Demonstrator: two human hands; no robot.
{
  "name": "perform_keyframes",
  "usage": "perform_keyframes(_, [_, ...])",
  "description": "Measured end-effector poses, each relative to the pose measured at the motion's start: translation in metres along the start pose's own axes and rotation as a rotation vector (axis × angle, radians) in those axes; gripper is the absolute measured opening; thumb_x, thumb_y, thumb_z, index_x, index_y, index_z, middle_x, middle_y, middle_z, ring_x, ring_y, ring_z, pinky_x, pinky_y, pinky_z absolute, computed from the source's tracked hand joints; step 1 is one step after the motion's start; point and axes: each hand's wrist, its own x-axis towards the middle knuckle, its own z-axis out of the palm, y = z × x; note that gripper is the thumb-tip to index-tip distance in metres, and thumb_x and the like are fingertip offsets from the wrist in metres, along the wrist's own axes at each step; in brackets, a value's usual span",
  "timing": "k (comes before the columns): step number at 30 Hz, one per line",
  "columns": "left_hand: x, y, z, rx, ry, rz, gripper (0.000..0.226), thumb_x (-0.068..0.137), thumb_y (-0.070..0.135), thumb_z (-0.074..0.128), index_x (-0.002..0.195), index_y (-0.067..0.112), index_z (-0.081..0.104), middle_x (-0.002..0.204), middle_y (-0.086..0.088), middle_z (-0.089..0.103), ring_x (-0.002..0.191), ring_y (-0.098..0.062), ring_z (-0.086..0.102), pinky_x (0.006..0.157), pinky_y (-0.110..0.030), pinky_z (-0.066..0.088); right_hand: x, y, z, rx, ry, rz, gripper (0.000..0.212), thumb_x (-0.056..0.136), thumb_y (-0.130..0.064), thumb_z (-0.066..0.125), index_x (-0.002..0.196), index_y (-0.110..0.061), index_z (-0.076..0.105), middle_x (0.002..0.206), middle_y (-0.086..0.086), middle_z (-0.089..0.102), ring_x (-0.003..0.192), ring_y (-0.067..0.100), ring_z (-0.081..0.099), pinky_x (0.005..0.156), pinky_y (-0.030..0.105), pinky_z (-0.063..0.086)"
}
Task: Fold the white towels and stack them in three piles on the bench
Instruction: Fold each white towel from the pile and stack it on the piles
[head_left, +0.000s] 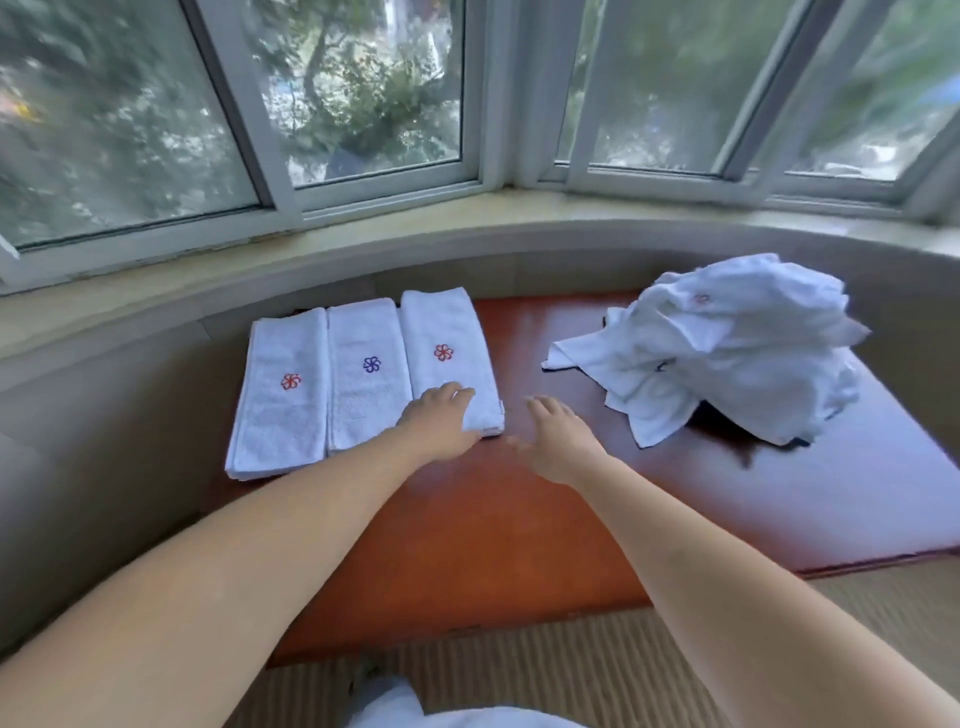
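Folded towels: three white terry towels folded into long strips lie side by side, edges touching, on the left part of the glossy reddish-brown wooden bench (519, 519). The left towel (283, 395) carries a red flower emblem, the middle towel (366, 374) a blue one, the right towel (447, 353) a red one.
Unfolded pile: a rumpled heap of white towels (727, 348) sits on the bench's right part, well apart from the folded row.
Left hand: the left hand (439, 418) rests flat on the near end of the right towel, fingers straight and holding nothing.
Right hand: the right hand (556, 441) hovers over bare wood just beside that towel's right edge, fingers spread loosely and holding nothing.
Open room: a broad strip of bare bench lies between the folded row and the heap, and more runs toward the near edge.
Edges: the folded row reaches close to the bench's left and far edges; a pale curved stone sill (363, 249) wraps behind.
Hard to tell: how many layers each strip has; something dark under the heap is mostly hidden.
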Motion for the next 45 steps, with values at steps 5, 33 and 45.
perform_keyframes(5, [0.018,0.107,-0.026,0.002,0.068,0.159,0.073,0.098,0.046,0.057,0.159,0.017,0.028,0.164,-0.003,0.025,0.147,-0.029,0.029,0.116,-0.045,0.035,-0.044,0.075,-0.060,0.047,0.095,0.143,0.075,0.097,-0.046,0.059,0.159,-0.019,0.028,0.163,0.003,0.032,0.149,0.027,0.030,0.119,0.041,0.029])
perform_keyframes(33, [0.255,0.300,-0.020,-0.415,-0.173,0.299,0.031,0.099,0.030,0.053,0.125,0.021,0.066,0.124,0.007,0.068,0.113,-0.014,0.061,0.097,-0.033,0.050,0.015,0.319,-0.176,0.196,0.067,0.501,0.040,0.097,-0.031,0.059,0.137,-0.025,0.061,0.136,-0.007,0.062,0.123,0.014,0.057,0.094,0.021,0.039])
perform_keyframes(45, [0.352,0.358,0.000,-0.466,-0.089,0.037,0.025,0.097,0.029,0.050,0.116,0.025,0.066,0.113,0.007,0.069,0.101,-0.015,0.063,0.086,-0.034,0.054,0.121,0.454,-0.215,-0.015,-0.057,0.205,0.038,0.100,-0.032,0.054,0.137,-0.029,0.057,0.142,-0.005,0.054,0.122,0.021,0.056,0.096,0.034,0.050])
